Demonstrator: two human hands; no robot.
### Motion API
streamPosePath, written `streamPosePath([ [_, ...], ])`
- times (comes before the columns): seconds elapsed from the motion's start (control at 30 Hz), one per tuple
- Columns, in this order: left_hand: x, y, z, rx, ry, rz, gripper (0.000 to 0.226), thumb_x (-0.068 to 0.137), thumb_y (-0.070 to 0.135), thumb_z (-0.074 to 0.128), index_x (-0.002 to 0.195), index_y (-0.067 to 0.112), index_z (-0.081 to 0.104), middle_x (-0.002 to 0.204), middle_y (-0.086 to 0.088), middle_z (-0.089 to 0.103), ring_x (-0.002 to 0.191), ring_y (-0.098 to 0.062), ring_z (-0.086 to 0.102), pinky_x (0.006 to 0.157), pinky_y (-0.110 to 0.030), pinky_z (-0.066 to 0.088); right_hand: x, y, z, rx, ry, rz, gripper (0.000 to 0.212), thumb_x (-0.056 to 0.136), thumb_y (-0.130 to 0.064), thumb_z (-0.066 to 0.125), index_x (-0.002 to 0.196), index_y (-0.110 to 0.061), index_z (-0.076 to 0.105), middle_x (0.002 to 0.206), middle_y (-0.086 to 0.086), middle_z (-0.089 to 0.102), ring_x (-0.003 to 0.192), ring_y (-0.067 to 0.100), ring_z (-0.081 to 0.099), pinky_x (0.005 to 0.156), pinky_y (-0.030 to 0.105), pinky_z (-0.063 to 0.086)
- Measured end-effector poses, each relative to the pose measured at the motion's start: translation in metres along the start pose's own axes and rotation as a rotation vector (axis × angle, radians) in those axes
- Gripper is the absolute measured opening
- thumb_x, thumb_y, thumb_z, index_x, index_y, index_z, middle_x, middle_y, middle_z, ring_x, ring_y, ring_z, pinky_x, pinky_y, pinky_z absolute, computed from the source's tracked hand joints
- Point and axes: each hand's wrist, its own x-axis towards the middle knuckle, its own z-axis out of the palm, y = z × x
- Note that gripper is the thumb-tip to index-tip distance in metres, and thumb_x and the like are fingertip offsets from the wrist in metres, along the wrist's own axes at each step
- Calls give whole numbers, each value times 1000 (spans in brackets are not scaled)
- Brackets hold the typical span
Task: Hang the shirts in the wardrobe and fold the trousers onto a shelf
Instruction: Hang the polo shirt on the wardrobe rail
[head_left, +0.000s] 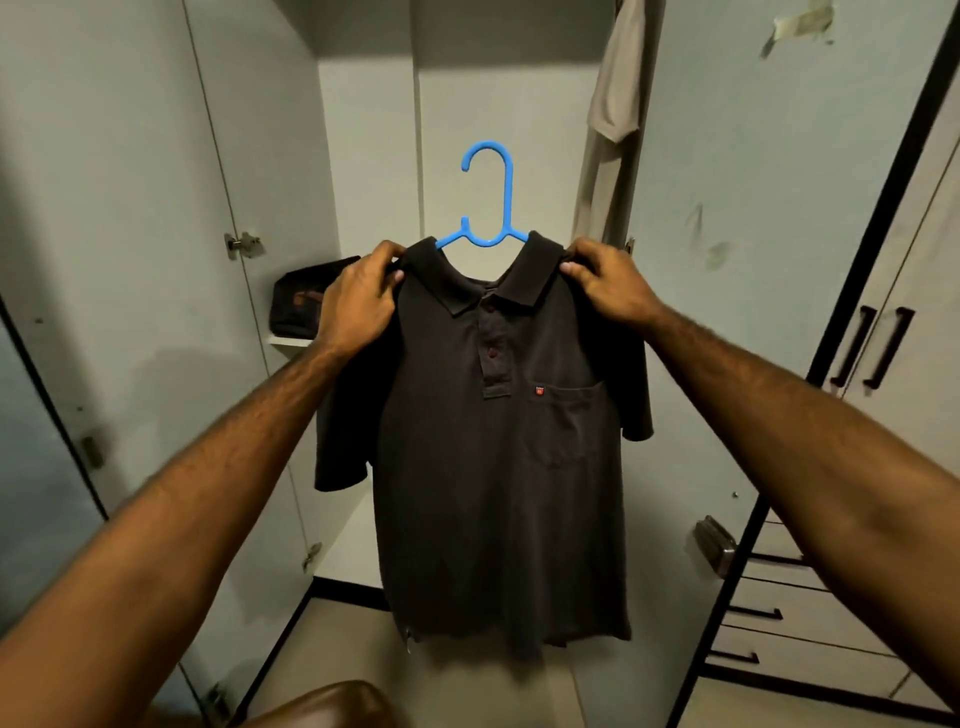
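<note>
Wardrobe (374, 156) stands open beyond both hands, doors swung wide. Black polo shirt (498, 467) hangs between the hands on a blue hanger (488, 208), whose hook rises above them. Left hand (358, 301) pinches the shirt's shoulder by the collar; right hand (608, 286) pinches the opposite shoulder. Dark bag (301, 306) sits on a shelf just beyond the left hand.

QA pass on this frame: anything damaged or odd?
Yes. The right wardrobe door has scuffs and a peeling scrap of paper or tape near its top. The black polo shirt sits straight on the blue hanger.
</note>
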Motion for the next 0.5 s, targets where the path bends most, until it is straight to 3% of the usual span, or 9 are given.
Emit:
streamPosePath([
  [0.2,27,-7,34,9,-5,-25,19,102,25,50,121,26,53,120,-1,69,109,-26,63,85,-42,50,30,32,13,23,7,37,19,98,-31,54,102,-15,63,103,4,67,98,22,61,90,46,51],
  [0.37,64,-21,65,-18,13,-73,20,100,20,52,120,21,58,119,-4,69,109,-27,63,85,-39,49,67,53,33,-36,25,47,14,97,-39,52,97,-27,60,100,-4,66,95,20,61,84,43,52],
  [0.5,101,-43,94,-55,15,-91,19,99,19,53,117,21,58,118,-5,69,110,-28,63,94,-45,50,108,73,52,-117,99,75,20,99,-41,50,104,-25,62,106,-3,68,100,20,60,77,34,41],
])
